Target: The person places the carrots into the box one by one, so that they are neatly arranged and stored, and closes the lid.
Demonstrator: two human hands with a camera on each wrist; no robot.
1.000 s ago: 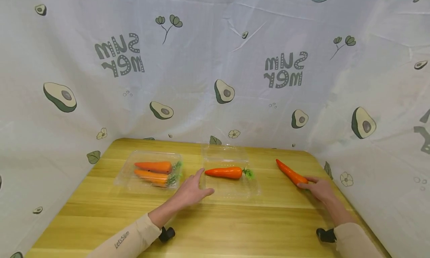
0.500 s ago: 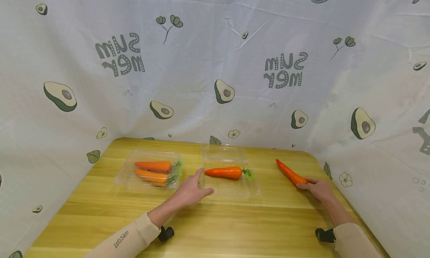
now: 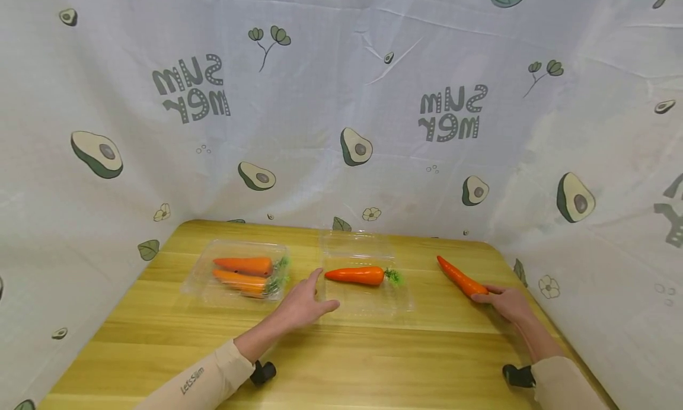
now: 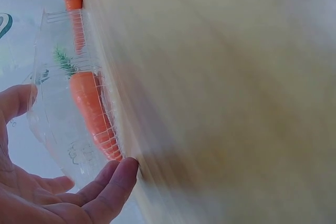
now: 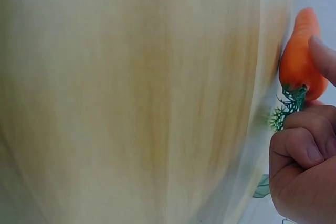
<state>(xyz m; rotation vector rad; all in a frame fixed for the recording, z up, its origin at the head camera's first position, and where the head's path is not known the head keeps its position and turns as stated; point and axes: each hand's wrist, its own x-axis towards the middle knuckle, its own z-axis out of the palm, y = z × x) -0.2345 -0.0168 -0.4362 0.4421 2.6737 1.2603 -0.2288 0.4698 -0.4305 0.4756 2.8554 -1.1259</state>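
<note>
My right hand (image 3: pixel 507 303) pinches an orange carrot (image 3: pixel 460 275) by its thick end at the table's right side. In the right wrist view, thumb and fingers grip that carrot (image 5: pixel 299 61) beside its green top, with the other fingers curled below. My left hand (image 3: pixel 304 302) is spread at the left end of an open clear plastic clamshell box (image 3: pixel 368 303), fingertips right at its edge. Inside this box lies one carrot (image 3: pixel 356 274), green top to the right. In the left wrist view, thumb and fingers straddle the clear box (image 4: pixel 52 124).
A closed clear clamshell box (image 3: pixel 200 279) with two carrots stands at the left of the wooden table (image 3: pixel 373 368). The open box's lid (image 3: pixel 357 243) leans back toward the rear. White printed cloth (image 3: pixel 320 102) encloses the table at the back and both sides.
</note>
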